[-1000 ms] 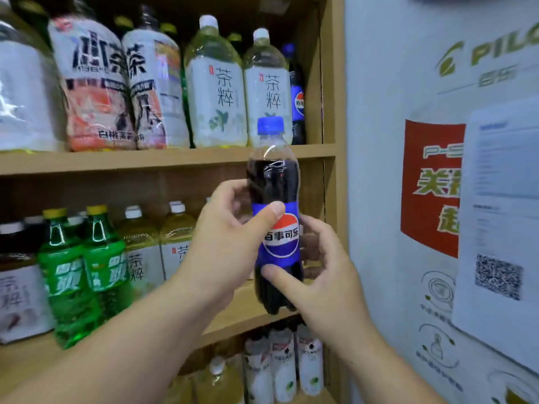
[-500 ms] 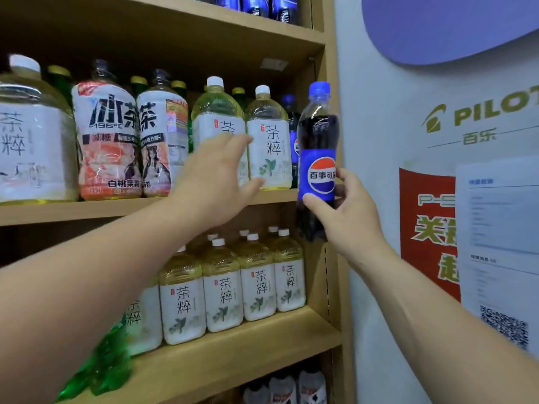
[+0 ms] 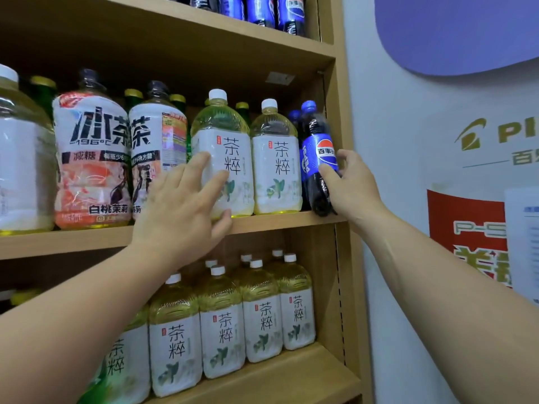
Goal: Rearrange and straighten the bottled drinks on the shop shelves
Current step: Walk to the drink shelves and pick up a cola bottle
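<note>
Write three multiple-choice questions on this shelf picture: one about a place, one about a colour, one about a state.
1. Where is the dark plastic cola bottle with the blue label? A lowest shelf; B right end of the middle wooden shelf; C floor.
2. Colour of its round cap? A blue; B white; C green.
3. The left hand? A twists a cap; B hangs free; C lies flat on a large pale-yellow tea bottle.
Answers: B, the right hand holds it there; A, cap matches label; C, its fingers are straight on the white label.
</note>
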